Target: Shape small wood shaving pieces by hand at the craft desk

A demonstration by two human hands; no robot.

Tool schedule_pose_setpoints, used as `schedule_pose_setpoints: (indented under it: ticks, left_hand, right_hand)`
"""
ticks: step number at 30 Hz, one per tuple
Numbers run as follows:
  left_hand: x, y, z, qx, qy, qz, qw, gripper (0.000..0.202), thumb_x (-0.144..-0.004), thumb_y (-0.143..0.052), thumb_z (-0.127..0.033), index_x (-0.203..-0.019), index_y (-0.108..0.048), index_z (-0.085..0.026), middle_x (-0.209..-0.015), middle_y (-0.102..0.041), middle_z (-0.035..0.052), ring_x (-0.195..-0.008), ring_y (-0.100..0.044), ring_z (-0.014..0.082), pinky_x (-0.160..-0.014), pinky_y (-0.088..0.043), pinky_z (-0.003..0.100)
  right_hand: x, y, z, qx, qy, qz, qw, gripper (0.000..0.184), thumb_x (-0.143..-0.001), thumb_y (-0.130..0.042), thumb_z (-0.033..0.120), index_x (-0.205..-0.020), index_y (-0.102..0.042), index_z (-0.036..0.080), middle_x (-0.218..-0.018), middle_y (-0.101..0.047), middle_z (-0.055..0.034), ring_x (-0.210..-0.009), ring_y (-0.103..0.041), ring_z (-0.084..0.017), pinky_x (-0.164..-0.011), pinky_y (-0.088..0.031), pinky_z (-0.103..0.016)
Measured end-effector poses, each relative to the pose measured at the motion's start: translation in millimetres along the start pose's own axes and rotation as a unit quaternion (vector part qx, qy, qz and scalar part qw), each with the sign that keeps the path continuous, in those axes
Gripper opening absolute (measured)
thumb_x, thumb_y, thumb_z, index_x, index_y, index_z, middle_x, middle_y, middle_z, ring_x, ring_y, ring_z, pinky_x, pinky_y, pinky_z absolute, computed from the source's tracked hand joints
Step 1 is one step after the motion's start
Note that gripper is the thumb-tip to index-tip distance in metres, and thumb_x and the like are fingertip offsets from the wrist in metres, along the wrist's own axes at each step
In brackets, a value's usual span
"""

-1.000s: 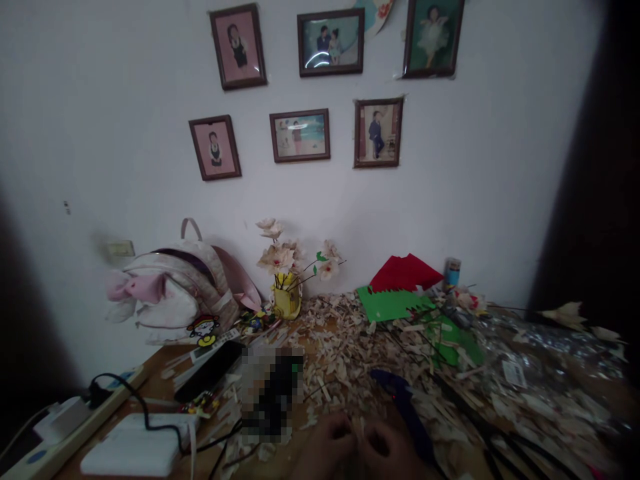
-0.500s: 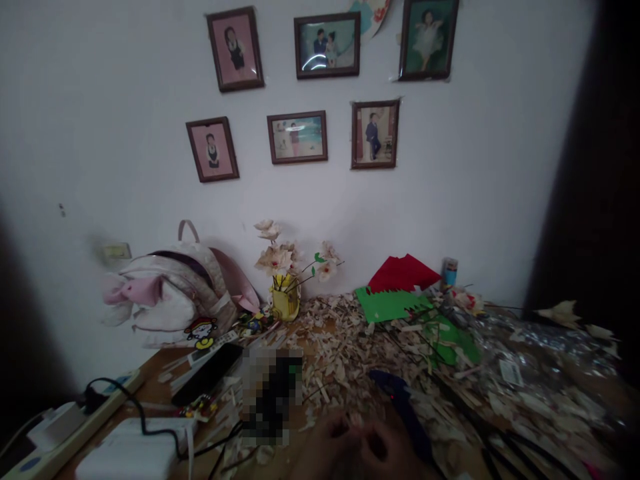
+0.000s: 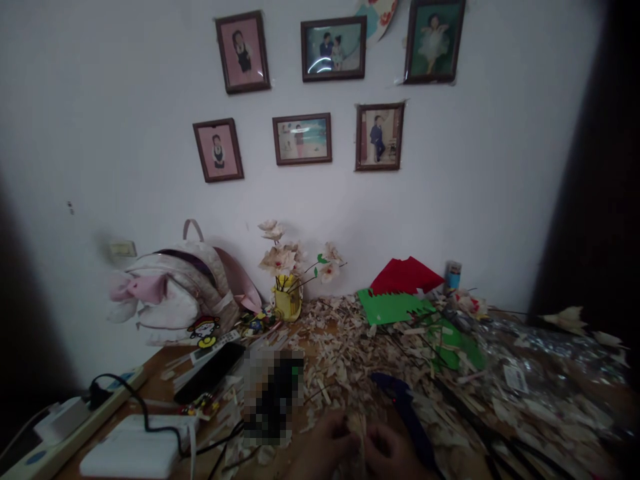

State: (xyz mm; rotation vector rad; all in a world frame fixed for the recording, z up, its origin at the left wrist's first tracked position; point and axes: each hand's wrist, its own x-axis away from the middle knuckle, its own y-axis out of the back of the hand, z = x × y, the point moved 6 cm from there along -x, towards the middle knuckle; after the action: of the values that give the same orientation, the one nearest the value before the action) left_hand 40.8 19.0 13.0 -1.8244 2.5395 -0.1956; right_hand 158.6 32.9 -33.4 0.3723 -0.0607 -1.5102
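Low in the middle of the view, my left hand [image 3: 327, 445] and my right hand [image 3: 387, 452] are close together with fingers bent in a pinch. Between the fingertips stands a pale, thin papery piece [image 3: 359, 427], which both hands seem to grip; its lower part is hard to see in the dim light. Just right of my right hand lies a dark blue glue gun [image 3: 411, 420] with a small red light. Cream scraps [image 3: 345, 360] cover the table around the hands.
Green sheet [image 3: 395, 308] and red sheet [image 3: 407, 275] lie at the back. A yellow pot [image 3: 287, 303] holds cream flowers. Left are a backpack [image 3: 175, 287], black phone [image 3: 213, 372], white box [image 3: 133, 447] and power strip [image 3: 107, 393]. Clear plastic wrap [image 3: 530, 367] and dark stems [image 3: 480, 420] lie right.
The pale piece now stands up taller between my fingertips, and my hands are slightly farther apart. The whole view has shifted slightly, with the scene moving a little to the right.
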Motion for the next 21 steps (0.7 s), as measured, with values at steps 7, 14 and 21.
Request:
schedule_pose_setpoints:
  ticks: [7,14,21]
  left_hand:
    - [12,-0.9,-13,-0.015,0.029,-0.051,0.998,0.01,-0.053,-0.055,-0.018,-0.062,-0.056,-0.02,-0.062,-0.055,-0.0047,-0.075,-0.053,0.0167,-0.075,-0.039,0.025]
    - [5,3.5,10,-0.08,0.035,-0.063,0.994,0.009,-0.063,-0.054,-0.02,-0.072,-0.053,-0.019,-0.07,-0.055,-0.0035,-0.076,-0.053,0.0161,-0.073,-0.039,0.026]
    - [1,-0.7,10,-0.099,-0.028,-0.02,0.994,0.044,-0.062,-0.054,-0.008,-0.103,-0.045,-0.022,-0.068,-0.058,-0.0057,-0.068,-0.056,0.0135,-0.065,-0.04,0.023]
  right_hand:
    - [4,1,13,0.09,0.037,-0.03,0.995,0.031,-0.071,-0.052,0.045,-0.059,-0.062,0.019,-0.056,-0.063,-0.0013,-0.055,-0.057,-0.015,-0.052,-0.043,-0.022]
    - [6,7,26,0.196,0.116,-0.054,0.972,0.026,-0.07,-0.059,0.042,-0.056,-0.061,0.02,-0.055,-0.061,0.0004,-0.057,-0.055,-0.014,-0.056,-0.043,-0.021]
    - [4,7,23,0.191,0.096,-0.033,0.976,0.029,-0.074,-0.054,0.045,-0.062,-0.064,0.02,-0.054,-0.062,-0.0003,-0.05,-0.056,-0.014,-0.049,-0.041,-0.021]
